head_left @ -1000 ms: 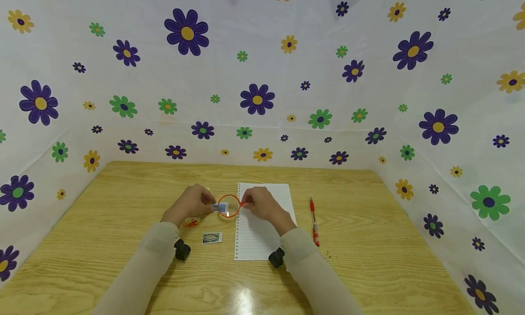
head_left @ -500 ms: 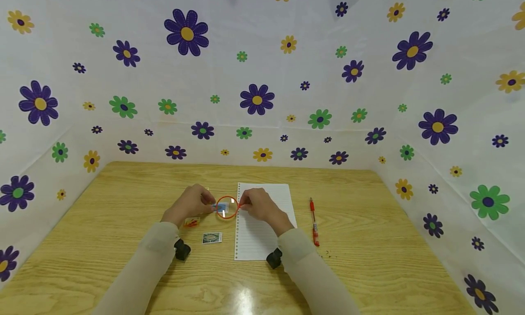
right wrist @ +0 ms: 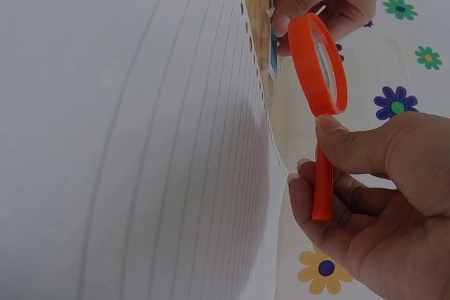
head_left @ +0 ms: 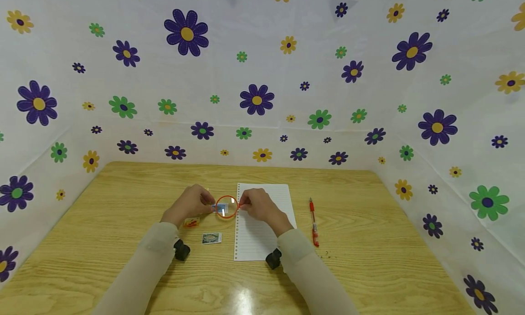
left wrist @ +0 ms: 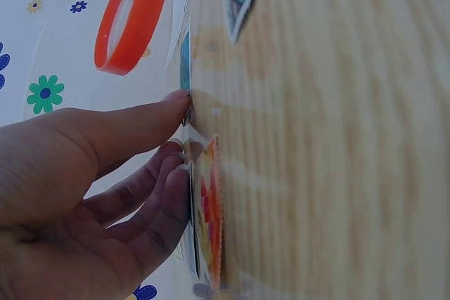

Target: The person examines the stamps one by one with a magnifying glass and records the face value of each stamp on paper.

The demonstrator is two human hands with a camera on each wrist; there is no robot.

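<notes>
My right hand (head_left: 259, 203) holds a red-orange magnifying glass (right wrist: 307, 64) by its short handle, thumb on one side and fingers curled on the other. Its round lens is over a small blue postage stamp (left wrist: 185, 61), overlapping it in the head view. At that stamp's left end, the thumb and fingertips of my left hand (head_left: 192, 202) pinch it close to the table. A red and yellow stamp (head_left: 191, 222) lies just below the left hand. Nearer to me is a stamp with a dark green picture (head_left: 211, 238). Another stamp's edge (head_left: 207, 188) peeks out behind the left hand.
A lined sheet of paper (head_left: 256, 242) with punched holes lies under the right hand. Right of it rests a red pen (head_left: 313, 221), with small dark specks near its lower end. Flower-patterned white sheeting (head_left: 279, 73) encloses the wooden table (head_left: 357, 205).
The right hand has moved the magnifying glass slightly left and a little toward me, further over the blue stamp, then almost stopped. The left hand stays in place.
</notes>
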